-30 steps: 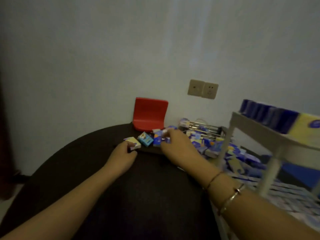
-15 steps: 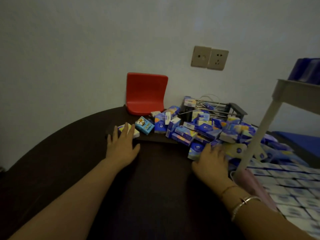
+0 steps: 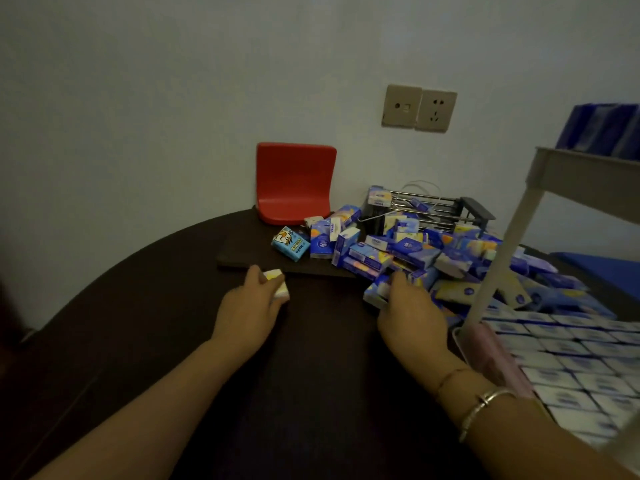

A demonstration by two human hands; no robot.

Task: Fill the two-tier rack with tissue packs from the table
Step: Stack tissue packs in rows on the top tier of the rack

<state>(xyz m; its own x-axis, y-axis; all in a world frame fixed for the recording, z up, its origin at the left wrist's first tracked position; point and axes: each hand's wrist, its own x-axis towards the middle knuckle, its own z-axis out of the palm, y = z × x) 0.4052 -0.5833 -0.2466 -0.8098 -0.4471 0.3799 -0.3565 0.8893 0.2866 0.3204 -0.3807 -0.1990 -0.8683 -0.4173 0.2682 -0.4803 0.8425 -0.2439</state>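
Small pale yellow-and-white tissue pack [image 3: 277, 284], just left of frame centre, pinched in the left hand [image 3: 247, 315], fingers curled round it, low over the dark round table [image 3: 138, 323]. Right of centre, right hand [image 3: 410, 315] down at the near edge of the heap of tissue packs [image 3: 433, 258], fingers curled onto a blue pack [image 3: 375, 294] at the front of the pile; whether truly gripped or only touched, cannot tell from this angle. Heap itself sprawled across centre-right, mostly blue and purple wrappers with orange and yellow patches, tumbled at all angles. Off its left end, standing apart, a light blue pack with a cartoon print [image 3: 291, 244], resting on a flat dark board [image 3: 242, 258] lying on the tabletop.

At the right edge, two-tier rack [image 3: 498, 268] with a pale slanting post: lower tier at bottom right already tiled with neat rows of white-and-blue packs [image 3: 571, 368], upper tier at upper right carrying a row of dark blue packs [image 3: 602, 128]. Pink edge [image 3: 491, 358] along the near side of the lower tier.

Further back, behind the heap, a dark wire rack [image 3: 446, 209] with a few packs lodged on it. Left of that, a red plastic seat-shaped stand [image 3: 294, 181] against the wall. Higher on the wall, upper right of centre, a beige double socket plate [image 3: 419, 107]. On the right wrist, a metal bangle [image 3: 485, 407] and a thin cord bracelet [image 3: 450, 375]. Dim light throughout.
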